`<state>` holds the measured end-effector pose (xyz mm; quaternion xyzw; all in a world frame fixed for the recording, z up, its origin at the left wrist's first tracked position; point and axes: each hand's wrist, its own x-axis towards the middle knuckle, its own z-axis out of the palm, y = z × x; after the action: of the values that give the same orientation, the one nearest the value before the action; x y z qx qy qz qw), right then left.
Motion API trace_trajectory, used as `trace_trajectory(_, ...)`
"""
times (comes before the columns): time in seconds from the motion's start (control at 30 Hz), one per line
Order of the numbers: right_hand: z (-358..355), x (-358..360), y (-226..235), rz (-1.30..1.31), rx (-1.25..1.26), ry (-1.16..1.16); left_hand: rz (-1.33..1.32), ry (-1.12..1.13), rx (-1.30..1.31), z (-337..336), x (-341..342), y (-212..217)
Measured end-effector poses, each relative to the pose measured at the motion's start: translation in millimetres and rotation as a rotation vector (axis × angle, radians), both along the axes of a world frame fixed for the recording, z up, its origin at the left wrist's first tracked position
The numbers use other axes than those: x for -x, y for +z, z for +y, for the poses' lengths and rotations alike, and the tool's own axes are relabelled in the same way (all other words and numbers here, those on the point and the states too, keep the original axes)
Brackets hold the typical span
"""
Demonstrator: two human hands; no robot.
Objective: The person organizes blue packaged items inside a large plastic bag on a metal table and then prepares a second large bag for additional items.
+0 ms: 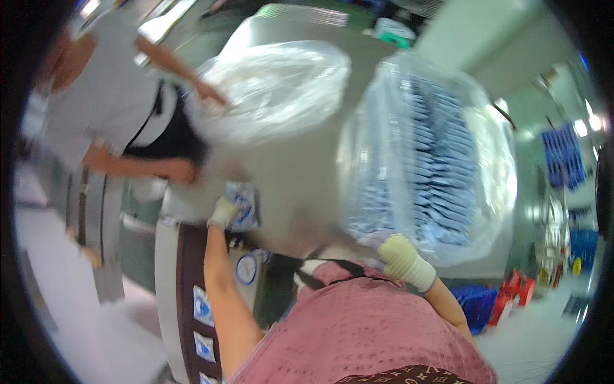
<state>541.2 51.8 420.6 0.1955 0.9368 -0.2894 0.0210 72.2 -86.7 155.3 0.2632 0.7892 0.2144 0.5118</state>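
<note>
My left hand (223, 212), in a pale knitted glove, grips the edge of a small blue-and-white packet (244, 206) at the table's near left corner. My right hand (408, 261), in a yellowish-white glove, rests by the near edge of the table, close to a big clear plastic bag (495, 192). Inside that bag, many blue packets (441, 160) stand in tight rows. Blur hides the right hand's fingertips, so I cannot make out whether it holds anything.
A conveyor belt (185, 281) with several spaced packets (203, 306) runs along my left. Across the steel table (300, 179), a person in white (112, 96) reaches toward another clear bag (281, 83). Blue (476, 307) and red crates (511, 294) stand at lower right.
</note>
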Motion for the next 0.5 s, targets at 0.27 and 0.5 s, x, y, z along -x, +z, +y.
trace_trajectory(0.27, 25, -37, 45, 0.110, 0.026, 0.071, 0.868, -0.582, -0.176, 44, -120, 24)
trace_trajectory(0.5, 198, -76, 74, 0.303, -0.278, -0.163, -0.326, -0.037, -0.751, 176, -172, 165)
